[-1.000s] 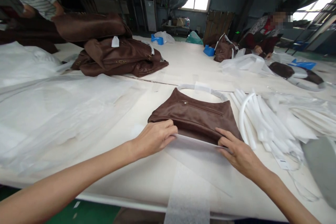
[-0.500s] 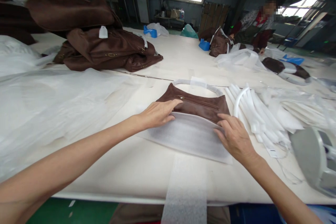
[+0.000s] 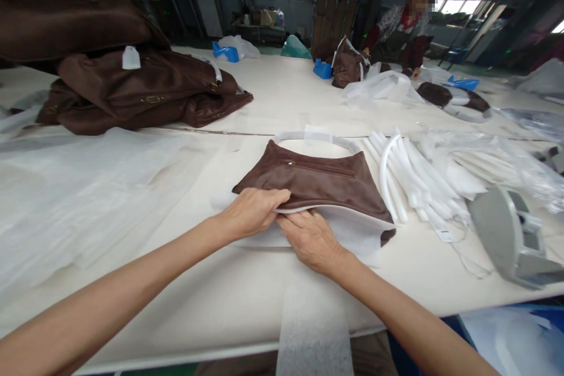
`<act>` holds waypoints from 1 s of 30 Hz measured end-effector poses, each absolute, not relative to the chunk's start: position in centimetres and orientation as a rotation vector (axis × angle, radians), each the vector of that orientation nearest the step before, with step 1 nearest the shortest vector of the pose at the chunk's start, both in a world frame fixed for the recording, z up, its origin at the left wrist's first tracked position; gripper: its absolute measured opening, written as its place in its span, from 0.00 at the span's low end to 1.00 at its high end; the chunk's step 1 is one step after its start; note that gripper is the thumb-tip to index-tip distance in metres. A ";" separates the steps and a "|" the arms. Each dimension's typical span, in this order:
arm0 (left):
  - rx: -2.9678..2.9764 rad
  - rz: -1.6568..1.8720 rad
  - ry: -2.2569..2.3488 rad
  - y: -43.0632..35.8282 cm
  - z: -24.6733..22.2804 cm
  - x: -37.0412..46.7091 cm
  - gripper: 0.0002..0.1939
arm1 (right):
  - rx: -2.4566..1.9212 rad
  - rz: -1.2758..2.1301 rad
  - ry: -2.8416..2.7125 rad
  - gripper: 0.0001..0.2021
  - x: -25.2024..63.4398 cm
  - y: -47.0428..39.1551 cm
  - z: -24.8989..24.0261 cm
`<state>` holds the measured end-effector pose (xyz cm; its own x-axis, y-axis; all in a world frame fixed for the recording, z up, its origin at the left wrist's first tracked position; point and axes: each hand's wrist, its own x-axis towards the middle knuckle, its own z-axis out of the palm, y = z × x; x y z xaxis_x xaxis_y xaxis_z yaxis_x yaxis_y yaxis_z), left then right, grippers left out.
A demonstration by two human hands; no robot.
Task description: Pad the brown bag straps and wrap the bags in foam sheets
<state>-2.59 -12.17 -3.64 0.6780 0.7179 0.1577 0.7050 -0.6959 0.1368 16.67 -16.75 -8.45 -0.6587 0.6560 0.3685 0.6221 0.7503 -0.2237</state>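
Observation:
A brown leather handbag [image 3: 317, 185] with a zip across its upper part lies flat in front of me. Its handle [image 3: 343, 142] is wrapped in white padding and points away. Along the near edge of the bag runs a thin white foam sheet [image 3: 352, 229]. My left hand [image 3: 253, 211] pinches the near edge, thumb on top. Close beside it, my right hand [image 3: 312, 239] has its fingers together at the sheet's edge, with the fingertips partly hidden under it. A brown corner of the bag shows below the sheet at the right.
Brown bags [image 3: 150, 88] are piled at the left behind clear plastic sheeting [image 3: 88, 182]. White foam tubes [image 3: 409, 176] and a grey tape dispenser [image 3: 506, 235] stand at the right. A foam strip [image 3: 315, 329] hangs over the near edge. Across the table works another person [image 3: 400, 35].
The foam sheet that covered the bag's lower half now lies below its near edge, exposing more leather. My right hand has moved left, next to my left hand. The whole view has shifted right.

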 end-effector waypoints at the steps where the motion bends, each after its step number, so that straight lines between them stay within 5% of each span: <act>1: 2.871 0.373 1.150 -12.5 -4.4 -2.7 0.15 | -0.962 0.146 -2.516 0.19 16.9 -16.6 -8.7; 11: 3.064 0.921 0.924 -13.6 -8.9 -3.1 0.16 | -1.269 0.316 -2.445 0.19 26.1 -19.8 -9.5; 17: 3.035 0.963 0.947 -13.6 -9.3 -2.8 0.17 | -1.397 -0.002 -2.252 0.16 31.5 -24.4 -9.8; 23: 3.049 0.890 1.001 -13.8 -9.2 -2.4 0.20 | -1.313 -0.295 -2.128 0.26 29.0 -22.8 -6.2; 28: 3.079 0.902 0.986 -13.6 -8.8 -3.0 0.22 | -1.411 -0.352 -2.319 0.10 27.2 -17.9 -6.9; 30: 3.077 0.952 0.972 -13.3 -9.2 -3.6 0.25 | -1.453 -0.413 -2.296 0.11 27.6 -17.2 -8.0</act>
